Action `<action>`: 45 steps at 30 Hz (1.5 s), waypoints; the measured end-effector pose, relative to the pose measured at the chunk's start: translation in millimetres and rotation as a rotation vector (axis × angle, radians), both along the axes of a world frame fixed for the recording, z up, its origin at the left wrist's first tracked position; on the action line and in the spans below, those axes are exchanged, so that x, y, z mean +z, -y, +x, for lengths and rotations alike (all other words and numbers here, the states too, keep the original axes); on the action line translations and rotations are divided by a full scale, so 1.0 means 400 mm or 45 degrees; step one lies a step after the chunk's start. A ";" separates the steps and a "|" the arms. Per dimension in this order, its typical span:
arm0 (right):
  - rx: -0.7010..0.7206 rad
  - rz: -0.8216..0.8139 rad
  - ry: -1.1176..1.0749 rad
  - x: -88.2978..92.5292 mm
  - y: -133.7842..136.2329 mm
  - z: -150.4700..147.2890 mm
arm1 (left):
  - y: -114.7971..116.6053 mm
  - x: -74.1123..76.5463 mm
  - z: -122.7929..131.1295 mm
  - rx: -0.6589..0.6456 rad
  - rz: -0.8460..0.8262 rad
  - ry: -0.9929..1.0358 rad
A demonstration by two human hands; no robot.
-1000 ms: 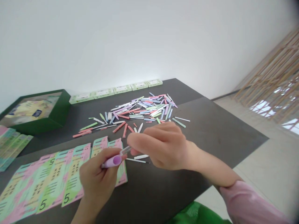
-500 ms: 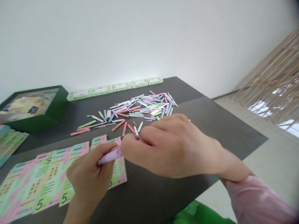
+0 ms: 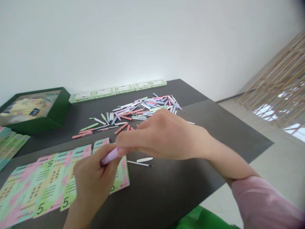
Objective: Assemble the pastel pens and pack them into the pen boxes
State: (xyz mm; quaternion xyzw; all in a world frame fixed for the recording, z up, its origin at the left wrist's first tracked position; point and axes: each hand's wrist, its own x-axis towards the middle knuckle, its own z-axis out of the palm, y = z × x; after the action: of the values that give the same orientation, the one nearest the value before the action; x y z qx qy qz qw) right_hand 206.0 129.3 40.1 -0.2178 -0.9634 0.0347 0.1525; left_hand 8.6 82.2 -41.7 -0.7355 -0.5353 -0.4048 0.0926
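A lilac pen barrel [image 3: 111, 156] runs between my two hands above the table. My left hand [image 3: 95, 175] is closed around its lower end. The fingers of my right hand [image 3: 162, 136] are closed at its upper end, and their tips are partly hidden behind the hand. Below my right hand lie a white pen piece [image 3: 145, 159] and a thin white refill [image 3: 139, 163] with a dark tip. Pink and green printed cards [image 3: 53, 184] spread under and left of my left hand. Farther back is a pile of pastel pen parts [image 3: 145, 106].
A dark green box [image 3: 56, 111] holding packets stands at the back left. Several pale green flat boxes [image 3: 105, 92] line the wall. More green boxes [image 3: 14, 146] lie at the left edge. The dark table [image 3: 228, 127] ends at the right above the floor.
My right hand has moved up and left, with its fingers shifted on the lilac barrel. The white piece and refill on the table now show beneath it. My left hand has barely moved.
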 end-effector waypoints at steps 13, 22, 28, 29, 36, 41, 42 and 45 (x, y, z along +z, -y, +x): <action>0.374 -0.683 -0.299 0.024 -0.084 -0.062 | -0.001 -0.003 0.007 0.120 -0.118 0.267; 0.354 -0.805 -0.303 -0.009 -0.067 -0.047 | -0.003 0.013 0.014 0.053 -0.131 0.206; 0.181 -0.578 -0.316 -0.022 -0.048 -0.037 | -0.004 0.009 0.022 0.056 -0.271 0.253; 0.157 -0.608 -0.363 -0.031 -0.052 -0.037 | -0.004 0.009 0.023 0.046 -0.318 0.283; 0.158 -1.311 -0.861 -0.117 -0.094 -0.030 | 0.011 0.017 0.017 -0.360 -0.684 0.511; 0.228 -1.531 -0.958 -0.128 -0.095 -0.024 | 0.024 0.007 0.004 -0.592 -0.782 0.751; 0.235 -1.541 -0.972 -0.126 -0.096 -0.023 | 0.026 0.006 0.001 -0.601 -0.765 0.760; 0.272 -1.554 -1.007 -0.127 -0.101 -0.020 | 0.028 0.010 -0.007 -0.588 -0.715 0.675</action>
State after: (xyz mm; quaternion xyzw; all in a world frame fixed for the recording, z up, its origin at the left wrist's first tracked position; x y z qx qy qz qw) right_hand 198.1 169.7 -10.6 -0.1402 -0.6616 0.6556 0.3360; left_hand 5.7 71.0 -37.7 -0.7033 -0.4514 -0.4283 -0.3437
